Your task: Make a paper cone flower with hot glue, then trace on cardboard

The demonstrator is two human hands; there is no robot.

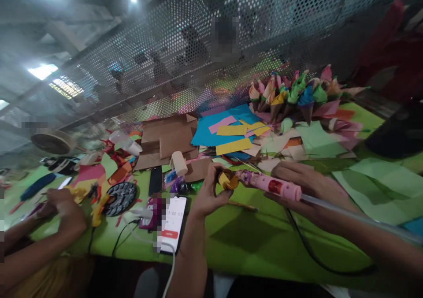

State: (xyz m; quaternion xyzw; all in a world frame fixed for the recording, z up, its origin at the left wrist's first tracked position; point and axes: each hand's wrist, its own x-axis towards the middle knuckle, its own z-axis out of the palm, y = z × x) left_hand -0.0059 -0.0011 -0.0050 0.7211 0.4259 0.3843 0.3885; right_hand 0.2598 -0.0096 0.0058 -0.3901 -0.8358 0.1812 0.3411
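My left hand (209, 192) is closed around a small rolled yellow paper piece (228, 181) with a brown part near the fingers. In my right hand (297, 181) is a pink hot glue gun (280, 188), with a long translucent glue stick (346, 216) sticking out of its back end. The glue gun's tip meets or nearly meets the yellow paper; I cannot tell whether they touch. A black cord (307, 249) hangs below the glue gun. Under my hands a thin stick (243, 206) lies on the green table (244, 249).
Paper ice cream cones (306, 97) stand at the back right. Blue sheets (208, 130), yellow strips (233, 146) and green sheets (380, 188) cover the table. A phone (173, 223) lies left of my arm. Another person's hands (66, 210) work at far left, near a black round tray (122, 199).
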